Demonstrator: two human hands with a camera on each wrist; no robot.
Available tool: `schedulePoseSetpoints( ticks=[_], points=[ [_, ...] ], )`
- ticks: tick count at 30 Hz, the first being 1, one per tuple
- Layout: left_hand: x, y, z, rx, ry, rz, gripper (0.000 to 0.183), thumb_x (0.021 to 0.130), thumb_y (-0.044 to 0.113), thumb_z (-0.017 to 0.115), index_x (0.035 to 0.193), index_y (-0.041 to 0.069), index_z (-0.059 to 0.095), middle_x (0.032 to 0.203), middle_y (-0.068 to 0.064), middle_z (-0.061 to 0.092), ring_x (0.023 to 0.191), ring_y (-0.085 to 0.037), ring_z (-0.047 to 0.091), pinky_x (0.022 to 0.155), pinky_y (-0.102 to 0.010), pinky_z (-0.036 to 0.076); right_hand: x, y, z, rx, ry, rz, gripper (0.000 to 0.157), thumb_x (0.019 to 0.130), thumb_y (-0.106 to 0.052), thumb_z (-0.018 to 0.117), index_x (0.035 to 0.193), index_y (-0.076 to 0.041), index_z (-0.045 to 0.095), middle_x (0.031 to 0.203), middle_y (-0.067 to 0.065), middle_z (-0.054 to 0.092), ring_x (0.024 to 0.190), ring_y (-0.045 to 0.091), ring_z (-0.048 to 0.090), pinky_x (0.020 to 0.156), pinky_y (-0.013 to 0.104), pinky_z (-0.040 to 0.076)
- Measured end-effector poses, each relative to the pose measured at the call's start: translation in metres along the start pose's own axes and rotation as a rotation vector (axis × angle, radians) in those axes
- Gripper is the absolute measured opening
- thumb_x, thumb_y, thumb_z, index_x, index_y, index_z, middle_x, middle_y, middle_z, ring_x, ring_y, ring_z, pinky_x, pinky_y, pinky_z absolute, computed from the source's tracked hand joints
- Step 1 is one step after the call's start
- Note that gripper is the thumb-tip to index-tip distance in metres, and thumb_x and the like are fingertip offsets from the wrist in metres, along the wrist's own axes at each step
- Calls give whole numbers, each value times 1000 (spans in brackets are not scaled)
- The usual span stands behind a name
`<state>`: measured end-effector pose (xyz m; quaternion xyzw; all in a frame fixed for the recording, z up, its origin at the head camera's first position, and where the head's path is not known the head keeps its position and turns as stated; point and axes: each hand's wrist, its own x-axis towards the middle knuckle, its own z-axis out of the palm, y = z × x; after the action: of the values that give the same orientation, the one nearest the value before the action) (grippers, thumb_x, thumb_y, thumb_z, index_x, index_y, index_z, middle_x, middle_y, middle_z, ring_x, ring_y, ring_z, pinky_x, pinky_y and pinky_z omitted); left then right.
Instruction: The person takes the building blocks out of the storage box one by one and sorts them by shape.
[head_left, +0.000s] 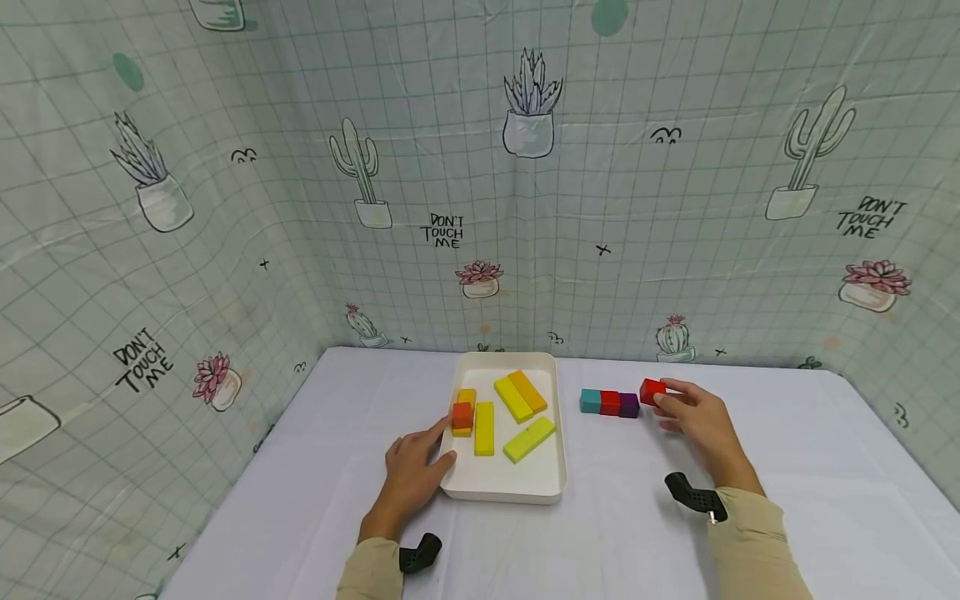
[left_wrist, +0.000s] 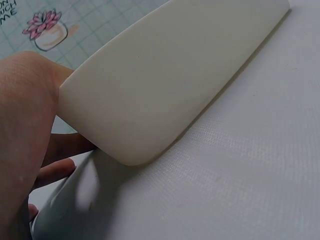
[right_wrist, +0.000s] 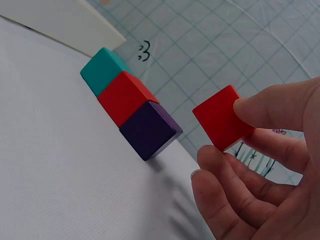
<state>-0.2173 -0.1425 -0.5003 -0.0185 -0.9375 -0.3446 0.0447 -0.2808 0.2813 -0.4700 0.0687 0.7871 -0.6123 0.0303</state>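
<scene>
My right hand pinches a red cube between thumb and fingers, just right of a short row of cubes. That row has a teal cube, a red cube and a purple cube, touching side by side on the table. My left hand holds the left side of a white tray, its thumb over the rim near the front corner. Close to its index finger, an orange-red cube sits on an orange-yellow block inside the tray.
Also in the tray lie an upright-running yellow block, a slanted yellow-green block, and a yellow block beside an orange-yellow one. A white cloth covers the table. Patterned fabric hangs behind and at the left.
</scene>
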Motion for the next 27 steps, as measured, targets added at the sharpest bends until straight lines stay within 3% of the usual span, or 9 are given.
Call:
schedulePoseSetpoints(
  ticks=[21, 27],
  points=[
    [1, 0, 0, -2, -5, -4, 58, 96, 28, 62, 151, 25, 48, 144, -4, 56, 132, -33, 43, 115, -61, 8, 6, 14, 0, -188, 12, 12, 55, 102, -23, 56, 150, 0, 44, 139, 30, 51, 106, 29, 62, 75, 22, 56],
    [0, 1, -1, -1, -5, -5, 58, 95, 28, 62, 151, 25, 48, 144, -4, 57, 132, -33, 43, 115, -61, 9, 9, 16, 2, -257, 18, 12, 53, 101, -21, 59, 148, -1, 47, 136, 29, 54, 94, 25, 62, 70, 22, 54]
  ],
)
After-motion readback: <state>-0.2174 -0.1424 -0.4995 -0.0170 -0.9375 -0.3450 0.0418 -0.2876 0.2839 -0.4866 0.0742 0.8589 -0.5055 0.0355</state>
